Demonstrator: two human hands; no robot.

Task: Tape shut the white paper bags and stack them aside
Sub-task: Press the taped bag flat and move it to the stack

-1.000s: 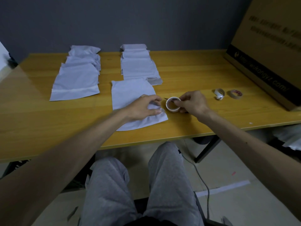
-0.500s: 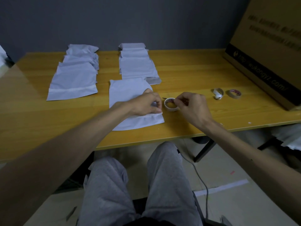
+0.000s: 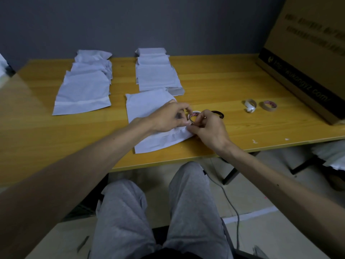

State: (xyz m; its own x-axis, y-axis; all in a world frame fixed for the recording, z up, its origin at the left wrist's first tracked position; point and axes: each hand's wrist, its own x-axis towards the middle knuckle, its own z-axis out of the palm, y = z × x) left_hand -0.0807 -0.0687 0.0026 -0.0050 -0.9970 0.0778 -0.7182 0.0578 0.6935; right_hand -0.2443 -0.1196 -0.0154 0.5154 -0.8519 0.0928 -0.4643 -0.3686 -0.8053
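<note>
A white paper bag lies flat near the table's front edge, its right end creased under my hands. Above that end both hands meet at a small roll of tape. My left hand curls its fingers round the roll's left side. My right hand pinches the roll's lower right edge with thumb and fingertips. The loose end of the tape is hidden by my fingers. Two piles of white bags sit behind: a left stack with a tape strip across its top bag, and a middle stack.
A dark ring-shaped object lies just behind my right hand. Two more tape rolls sit to the right. A large cardboard box fills the table's right end. My knees are below the table's front edge.
My left hand has lifted off the bag and taken hold of the tape roll. The roll has risen off the table and sits between both hands.
</note>
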